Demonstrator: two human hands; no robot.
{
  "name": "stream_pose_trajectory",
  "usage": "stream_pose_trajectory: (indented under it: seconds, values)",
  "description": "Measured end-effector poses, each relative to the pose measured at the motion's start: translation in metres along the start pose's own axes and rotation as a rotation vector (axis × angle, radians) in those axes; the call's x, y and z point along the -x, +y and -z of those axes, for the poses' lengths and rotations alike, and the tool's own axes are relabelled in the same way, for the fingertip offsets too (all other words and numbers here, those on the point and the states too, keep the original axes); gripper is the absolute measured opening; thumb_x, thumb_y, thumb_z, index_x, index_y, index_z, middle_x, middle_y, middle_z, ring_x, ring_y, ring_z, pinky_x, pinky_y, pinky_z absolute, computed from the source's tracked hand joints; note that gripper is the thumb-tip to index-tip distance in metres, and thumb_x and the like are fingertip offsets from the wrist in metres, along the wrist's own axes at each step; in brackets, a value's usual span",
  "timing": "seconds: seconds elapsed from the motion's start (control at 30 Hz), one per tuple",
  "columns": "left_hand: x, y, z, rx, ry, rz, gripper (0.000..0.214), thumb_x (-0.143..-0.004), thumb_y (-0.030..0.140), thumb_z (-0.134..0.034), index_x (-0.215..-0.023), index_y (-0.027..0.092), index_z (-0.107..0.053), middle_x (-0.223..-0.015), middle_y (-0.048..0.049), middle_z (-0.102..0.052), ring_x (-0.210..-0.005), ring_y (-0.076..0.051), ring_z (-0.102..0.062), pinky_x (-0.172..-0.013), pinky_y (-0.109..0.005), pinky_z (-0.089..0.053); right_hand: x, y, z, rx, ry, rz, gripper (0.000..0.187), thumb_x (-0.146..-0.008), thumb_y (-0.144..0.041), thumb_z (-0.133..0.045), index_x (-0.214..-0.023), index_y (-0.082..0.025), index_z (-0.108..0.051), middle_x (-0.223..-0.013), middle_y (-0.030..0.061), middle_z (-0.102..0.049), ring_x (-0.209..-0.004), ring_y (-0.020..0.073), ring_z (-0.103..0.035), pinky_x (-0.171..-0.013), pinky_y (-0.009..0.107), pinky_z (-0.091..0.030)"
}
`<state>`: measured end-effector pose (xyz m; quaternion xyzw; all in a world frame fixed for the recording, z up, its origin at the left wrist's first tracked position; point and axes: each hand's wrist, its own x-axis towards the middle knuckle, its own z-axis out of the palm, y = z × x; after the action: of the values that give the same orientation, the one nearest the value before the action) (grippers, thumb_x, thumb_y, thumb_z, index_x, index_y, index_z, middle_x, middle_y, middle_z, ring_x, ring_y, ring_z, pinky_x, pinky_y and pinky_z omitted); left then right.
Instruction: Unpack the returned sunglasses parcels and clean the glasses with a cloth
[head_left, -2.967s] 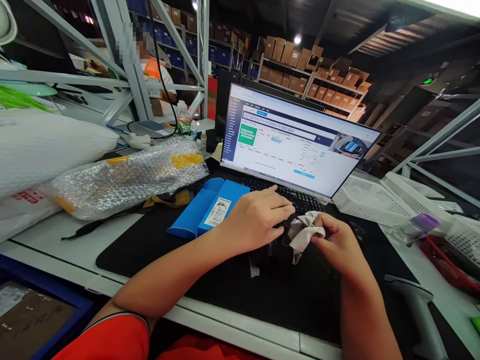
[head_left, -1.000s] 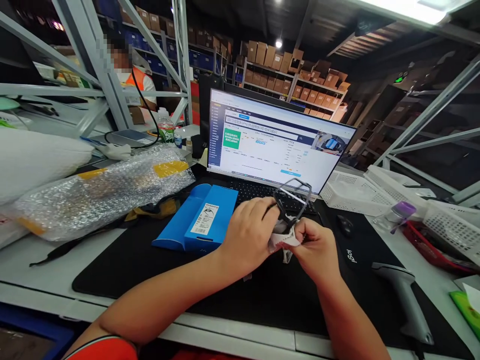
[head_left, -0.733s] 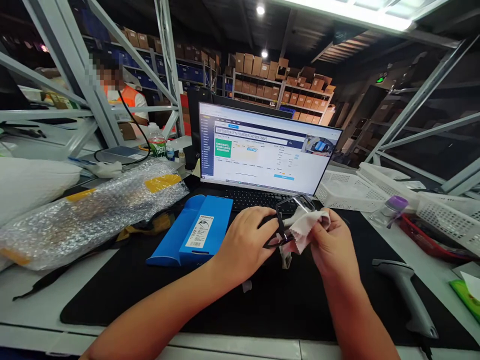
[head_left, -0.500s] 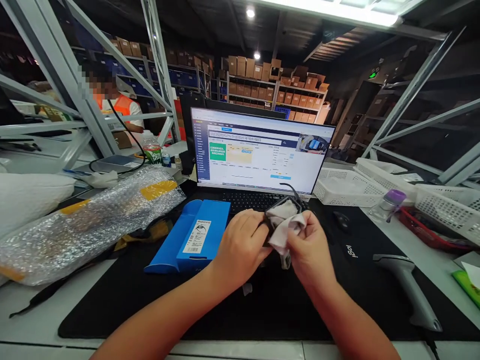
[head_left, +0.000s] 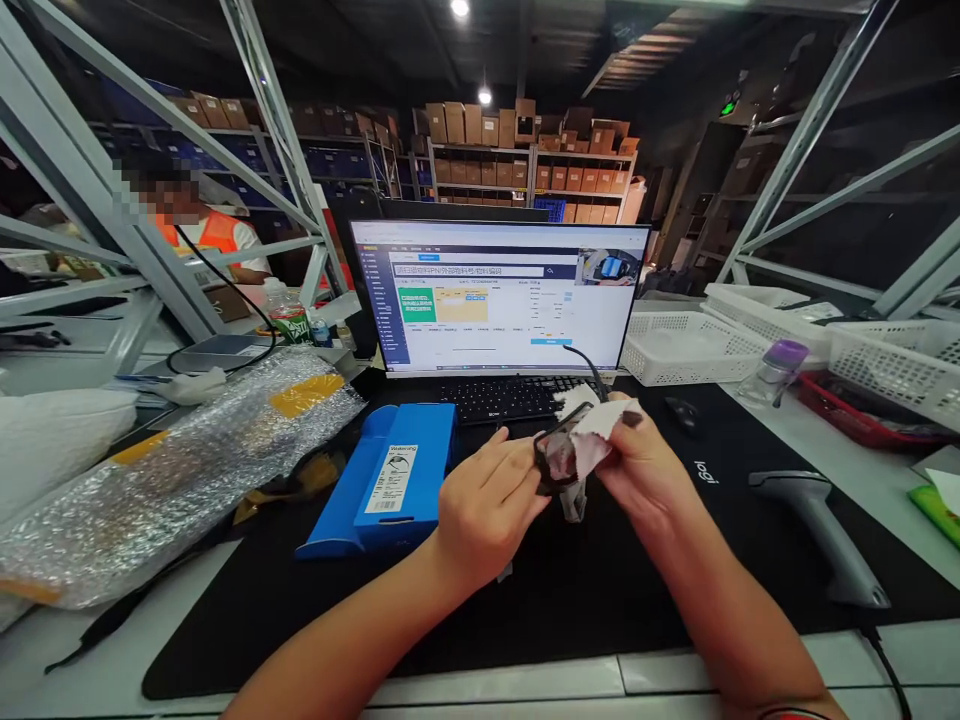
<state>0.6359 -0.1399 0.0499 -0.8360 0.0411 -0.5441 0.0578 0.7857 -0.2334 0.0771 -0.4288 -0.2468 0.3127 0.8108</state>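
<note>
Glasses point(head_left: 556, 460) sit in the grip of the left hand point(head_left: 486, 508) (the right hand point(head_left: 642, 458) pinches a pale cloth point(head_left: 600, 436)).

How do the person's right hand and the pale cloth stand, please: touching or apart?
Touching: the head view shows the right hand holding the pale cloth, which meets its fingers without a gap.

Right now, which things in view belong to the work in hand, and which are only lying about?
In the work:
dark-framed glasses, in the left hand
white cloth, in the right hand, against the glasses
perhaps the blue box, beside the left hand

Apparently just lying about:
handheld scanner
mouse
bubble-wrapped package
purple-lidded container
</note>
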Motion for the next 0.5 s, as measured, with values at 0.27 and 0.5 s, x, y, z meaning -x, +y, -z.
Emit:
stream_pose_trajectory:
  seconds: [0.27, 0.5]
  values:
    - [0.004, -0.012, 0.009, -0.146, -0.012, 0.095, 0.017, -0.088, 0.02, -0.07, -0.074, 0.017, -0.061, -0.079, -0.0082, -0.074, -0.076, -0.022, -0.072, -0.084, -0.039, -0.063, 0.025, 0.041, -0.025, 0.236, 0.065, 0.233, 0.048, -0.055, -0.022, -0.084, -0.062, -0.023, -0.036, -0.056, -0.0098, -0.039, -0.053, 0.0079, -0.033, -0.049, 0.02, -0.032]
    - [0.006, -0.009, 0.002, -0.148, 0.025, -0.003, 0.01, -0.088, 0.021, -0.072, -0.088, 0.012, -0.066, -0.086, -0.0113, -0.076, -0.082, -0.025, -0.074, -0.082, -0.039, -0.064, 0.008, 0.022, -0.012, 0.025, -0.018, 0.029, 0.059, -0.043, -0.017, -0.087, -0.061, -0.023, -0.031, -0.055, -0.0103, -0.043, -0.051, 0.0072, -0.037, -0.049, 0.02, -0.035]
